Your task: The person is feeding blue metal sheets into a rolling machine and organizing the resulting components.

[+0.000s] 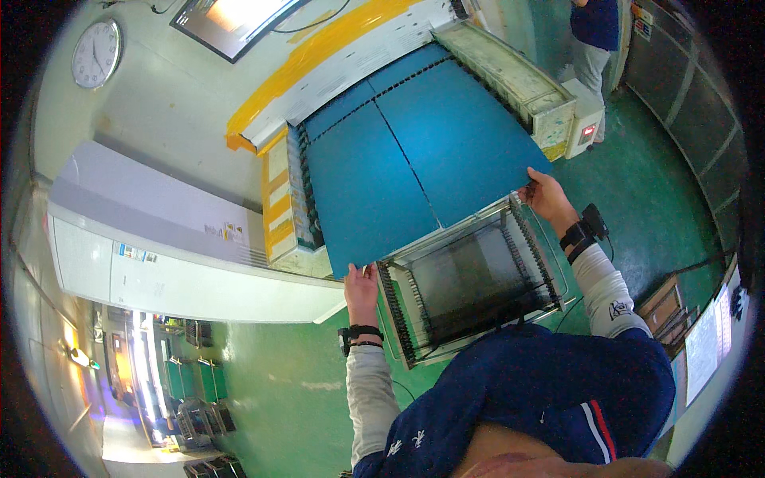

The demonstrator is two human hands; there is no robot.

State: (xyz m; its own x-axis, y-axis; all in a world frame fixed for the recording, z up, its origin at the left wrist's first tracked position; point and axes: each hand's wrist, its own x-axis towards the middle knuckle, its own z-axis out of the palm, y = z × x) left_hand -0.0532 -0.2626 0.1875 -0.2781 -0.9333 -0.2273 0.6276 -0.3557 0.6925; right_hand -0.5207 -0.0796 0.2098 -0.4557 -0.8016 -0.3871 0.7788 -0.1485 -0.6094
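Note:
Two large flat blue panels lie side by side on the conveyor, a dark narrow gap between them. My left hand (362, 293) is closed at the near left corner of the left blue panel (362, 183), fingertips at its edge. At the near right corner of the right blue panel (458, 135), my right hand (550, 199) grips the edge with the thumb on top; the fingers beneath are partly hidden. Right below the panels' near edge stands a metal rack (478, 275) with toothed, slotted sides, between my body and the conveyor.
More blue panels (410, 68) lie farther back, beyond a crosswise gap with rollers. Machine housings flank the conveyor, the right one (510, 68) bearing a control box (586, 119). A white cabinet-like unit (191, 255) stands left. Another person (594, 48) stands at the far right.

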